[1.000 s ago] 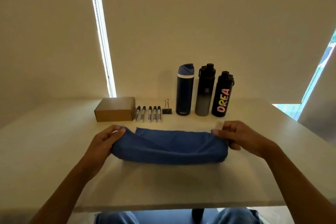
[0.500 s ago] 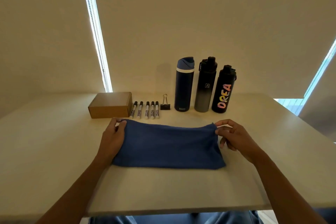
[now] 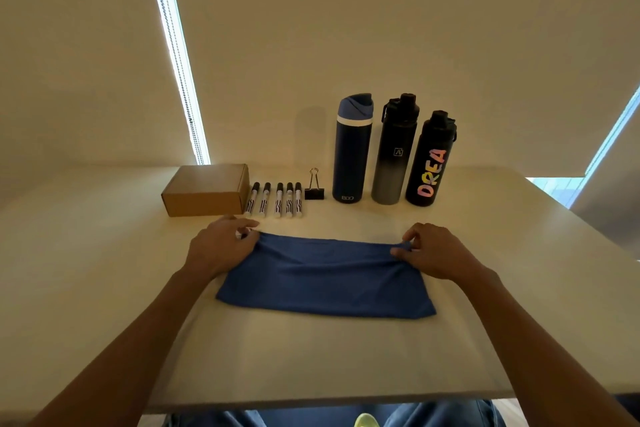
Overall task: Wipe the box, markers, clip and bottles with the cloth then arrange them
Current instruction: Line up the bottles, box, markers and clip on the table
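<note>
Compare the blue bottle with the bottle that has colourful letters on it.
The blue bottle is navy with a lighter blue lid and a white band; the lettered bottle is black with a black cap and handle. The blue bottle stands leftmost of the three and rises higher in the head view; the lettered bottle stands rightmost. The blue bottle's side is nearly plain; the lettered bottle carries big multicoloured letters. Both stand upright, capped, on the table.

Marker [image 3: 278, 204] print too small to read; left hand [image 3: 221, 246] fingertips hidden under cloth [image 3: 325, 279].
</note>
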A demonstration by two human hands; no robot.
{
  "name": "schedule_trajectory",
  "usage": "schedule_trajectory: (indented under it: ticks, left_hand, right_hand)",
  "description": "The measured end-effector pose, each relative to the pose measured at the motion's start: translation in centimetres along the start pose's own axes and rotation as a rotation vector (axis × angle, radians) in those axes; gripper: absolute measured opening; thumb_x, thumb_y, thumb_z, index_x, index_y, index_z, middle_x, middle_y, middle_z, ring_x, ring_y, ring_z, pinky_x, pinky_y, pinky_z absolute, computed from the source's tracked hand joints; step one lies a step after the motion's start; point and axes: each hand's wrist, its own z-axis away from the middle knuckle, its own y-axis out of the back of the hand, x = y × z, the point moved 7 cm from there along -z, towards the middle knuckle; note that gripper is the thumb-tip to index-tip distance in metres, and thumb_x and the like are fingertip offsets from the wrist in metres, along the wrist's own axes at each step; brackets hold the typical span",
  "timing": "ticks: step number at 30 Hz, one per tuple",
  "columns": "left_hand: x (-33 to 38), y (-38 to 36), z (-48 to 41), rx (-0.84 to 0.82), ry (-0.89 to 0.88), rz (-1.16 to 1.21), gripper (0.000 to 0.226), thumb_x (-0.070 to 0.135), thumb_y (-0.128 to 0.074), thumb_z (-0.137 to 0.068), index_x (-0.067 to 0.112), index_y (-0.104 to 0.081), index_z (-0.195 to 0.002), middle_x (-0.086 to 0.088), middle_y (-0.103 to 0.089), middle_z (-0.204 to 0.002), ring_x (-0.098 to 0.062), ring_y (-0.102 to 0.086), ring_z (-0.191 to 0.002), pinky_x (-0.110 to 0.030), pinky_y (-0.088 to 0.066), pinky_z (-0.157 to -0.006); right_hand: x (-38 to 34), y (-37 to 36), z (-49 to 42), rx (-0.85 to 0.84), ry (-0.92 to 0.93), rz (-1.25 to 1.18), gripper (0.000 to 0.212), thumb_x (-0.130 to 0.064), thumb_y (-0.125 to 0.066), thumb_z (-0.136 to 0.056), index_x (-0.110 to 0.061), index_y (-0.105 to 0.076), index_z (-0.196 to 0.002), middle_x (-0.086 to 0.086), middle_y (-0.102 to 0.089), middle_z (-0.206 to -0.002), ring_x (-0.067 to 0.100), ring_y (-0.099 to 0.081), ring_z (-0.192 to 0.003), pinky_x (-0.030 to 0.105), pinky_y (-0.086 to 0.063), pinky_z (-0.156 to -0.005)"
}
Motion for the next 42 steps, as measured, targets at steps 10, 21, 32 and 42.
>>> schedule_trajectory:
  ticks: [10,21,32,42]
  left_hand:
    - [-1.4,0.8,-1.6,0.078,0.006,0.043,0.027,0.053,-0.051,-0.104,0.029,-0.064,-0.1,0.007,-0.07,-0.099,-0.014,-0.064,-0.089,-0.035,-0.054,-0.075]
    - [-1.5,0.4,-2.1,0.128,0.035,0.177,0.025,0.063,-0.069,-0.087,0.038,-0.07,-0.091,0.015,-0.07,-0.089,-0.008,-0.065,-0.085,-0.031,-0.052,-0.073]
    - [-1.6,0.9,0.4,0.063,0.039,0.106,0.026,0.053,-0.076,-0.088,0.033,-0.067,-0.102,0.014,-0.07,-0.095,-0.01,-0.066,-0.093,-0.033,-0.055,-0.082]
    - [2.3,-0.4,0.8,-0.03,-0.05,-0.001,0.023,0.031,-0.076,-0.094,0.033,-0.071,-0.116,0.008,-0.069,-0.115,-0.014,-0.063,-0.105,-0.033,-0.054,-0.091]
  right_hand:
    - [1.9,0.5,-1.3,0.041,-0.064,-0.302,0.019,-0.044,-0.062,-0.094,-0.028,-0.057,-0.103,-0.002,-0.065,-0.105,0.02,-0.064,-0.093,0.045,-0.057,-0.087]
    - [2.0,0.6,-1.3,0.167,-0.07,-0.352,0.018,-0.037,-0.073,-0.088,-0.03,-0.063,-0.1,-0.011,-0.067,-0.09,0.008,-0.063,-0.081,0.025,-0.051,-0.072]
    - [1.3,0.9,0.0,0.186,-0.078,-0.366,0.023,-0.032,-0.072,-0.09,-0.027,-0.06,-0.11,-0.005,-0.067,-0.098,0.006,-0.06,-0.084,0.015,-0.042,-0.062]
    - [1.6,1.5,1.1,-0.027,-0.12,-0.367,0.019,-0.021,-0.073,-0.087,-0.024,-0.063,-0.103,0.003,-0.073,-0.086,0.017,-0.071,-0.074,0.026,-0.057,-0.062]
